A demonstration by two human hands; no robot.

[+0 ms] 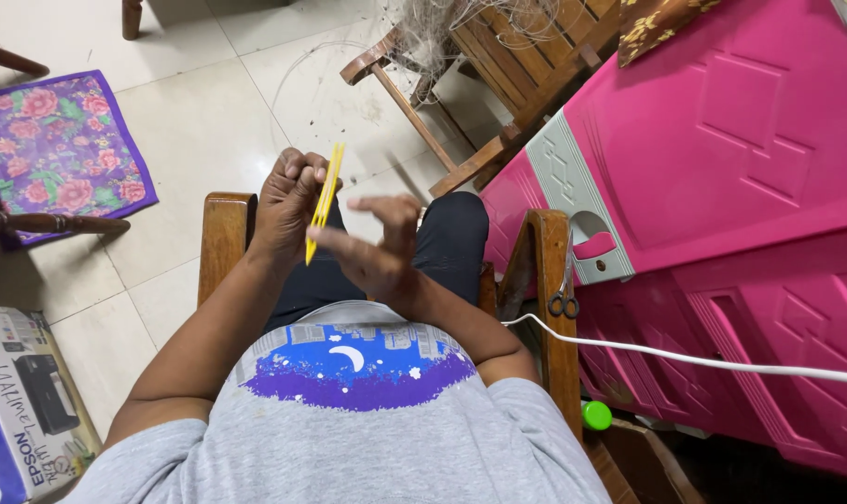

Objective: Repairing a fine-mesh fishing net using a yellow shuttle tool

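The needle [325, 201] is held in the left hand [288, 201], with the right hand [377, 247] just right of it. Both are placed between the two armrests [226, 238] of the chair. A mat [55, 149] is spread on the floor far left, a box [22, 401] is set near left. A cabinet [722, 187] is found at the right, scissors [563, 299] are hung beside it, and another chair [498, 75] is seen behind

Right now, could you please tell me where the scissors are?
In the head view, the scissors hang at the person's right, against the wooden armrest of the chair, beside the pink cabinet, just above the white cable.
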